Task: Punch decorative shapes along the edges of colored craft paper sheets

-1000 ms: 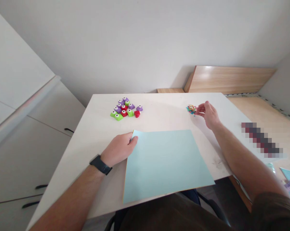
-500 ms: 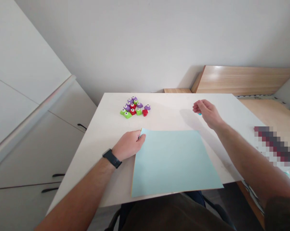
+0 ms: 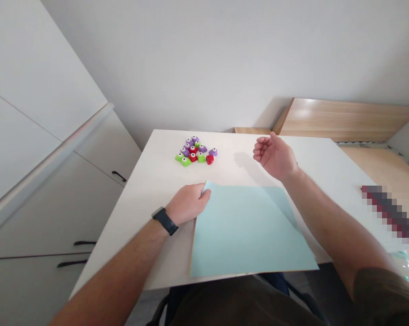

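My left hand pinches the upper left corner of a pale blue sheet of paper between thumb and fingers. A thin yellow edge shows along the sheet's left side. The paper lies across the near part of the white table, reaching its front edge. Over the table beyond the sheet's upper right corner, my right hand is raised with its palm showing. Its fingers are loosely bent and hold nothing. At the back left sits a cluster of small purple, green and red pieces with white, dark-centred round tops.
A white cabinet with black handles stands along the left. Behind the table is a plain wall. On the right are a wooden headboard and a bed base. A pixelated dark and red patch covers something at the right.
My right hand has moved left and turned its palm more into view. A small teal thing seen by it earlier is now almost hidden. My left hand keeps its hold; the view has shifted slightly.
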`<action>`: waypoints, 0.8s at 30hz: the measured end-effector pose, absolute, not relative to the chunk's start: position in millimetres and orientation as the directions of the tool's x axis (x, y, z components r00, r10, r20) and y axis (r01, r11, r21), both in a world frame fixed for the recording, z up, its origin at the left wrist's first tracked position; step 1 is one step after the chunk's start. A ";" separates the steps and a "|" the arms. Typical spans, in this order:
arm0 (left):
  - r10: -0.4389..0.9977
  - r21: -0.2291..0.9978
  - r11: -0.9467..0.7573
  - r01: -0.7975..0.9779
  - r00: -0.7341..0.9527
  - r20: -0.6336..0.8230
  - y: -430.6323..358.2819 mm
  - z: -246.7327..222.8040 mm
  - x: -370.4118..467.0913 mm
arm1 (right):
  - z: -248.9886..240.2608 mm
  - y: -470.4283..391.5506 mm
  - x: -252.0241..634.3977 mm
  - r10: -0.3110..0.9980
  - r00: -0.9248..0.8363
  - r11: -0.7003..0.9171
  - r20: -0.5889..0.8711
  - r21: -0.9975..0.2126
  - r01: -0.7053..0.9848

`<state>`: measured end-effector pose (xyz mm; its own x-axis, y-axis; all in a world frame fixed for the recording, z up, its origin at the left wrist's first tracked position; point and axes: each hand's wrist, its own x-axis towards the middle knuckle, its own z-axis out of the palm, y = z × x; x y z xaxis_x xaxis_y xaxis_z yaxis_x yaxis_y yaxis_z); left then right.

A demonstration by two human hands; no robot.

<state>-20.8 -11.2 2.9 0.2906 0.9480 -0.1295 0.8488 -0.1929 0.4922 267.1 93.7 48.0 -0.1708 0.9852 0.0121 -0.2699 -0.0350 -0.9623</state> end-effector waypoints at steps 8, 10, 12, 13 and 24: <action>0.949 0.494 -0.187 0.849 0.286 -0.133 -11.4 4.8 -20.5 | 54.6 90.3 270.6 0.984 -0.180 -0.066 -0.015 -0.958 -0.280; 0.949 0.496 -0.184 0.849 0.285 -0.135 -11.7 4.5 -20.4 | 53.7 90.1 266.1 0.980 -0.197 -0.072 -0.017 -0.959 -0.274; 0.949 0.494 -0.186 0.849 0.285 -0.133 -11.7 3.5 -20.4 | 49.0 91.1 258.7 0.977 -0.212 -0.063 -0.014 -0.972 -0.226; 0.950 0.490 -0.187 0.852 0.284 -0.131 -11.6 2.7 -20.5 | 45.0 92.4 254.1 0.977 -0.213 -0.047 -0.010 -0.984 -0.169; 0.952 0.495 -0.181 0.850 0.279 -0.129 -11.4 2.5 -20.8 | -2.8 131.6 188.3 0.948 -0.287 0.307 0.135 -0.623 0.720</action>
